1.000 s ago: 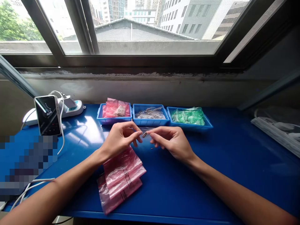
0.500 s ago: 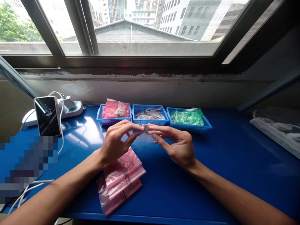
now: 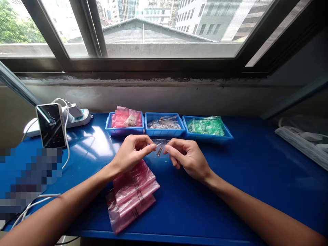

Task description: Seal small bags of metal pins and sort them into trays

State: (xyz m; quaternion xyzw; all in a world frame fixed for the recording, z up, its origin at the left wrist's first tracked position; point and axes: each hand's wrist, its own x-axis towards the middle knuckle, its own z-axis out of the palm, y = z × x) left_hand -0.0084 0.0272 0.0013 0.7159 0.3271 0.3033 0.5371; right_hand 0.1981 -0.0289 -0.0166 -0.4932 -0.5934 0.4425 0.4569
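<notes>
My left hand (image 3: 132, 153) and my right hand (image 3: 186, 160) face each other above the blue tabletop, fingertips pinching opposite sides of a small transparent plastic bag (image 3: 161, 143). Thin metal pieces (image 3: 159, 151) show inside the bag, but their exact kind is too small to tell. A stack of pink plastic bags (image 3: 133, 196) lies just below my left wrist. Beyond my hands, a row of blue trays holds bagged parts.
The left tray (image 3: 124, 131) holds pink bags, the middle tray (image 3: 164, 134) metal parts in bags, and the right tray (image 3: 207, 137) green bags. A phone (image 3: 50, 125) and power strip (image 3: 77, 118) stand at the far left on the blue table (image 3: 230, 177), below a window.
The transparent bag and its metal pieces have dropped lower toward the tabletop since the previous frame. Both hands have moved down with it.
</notes>
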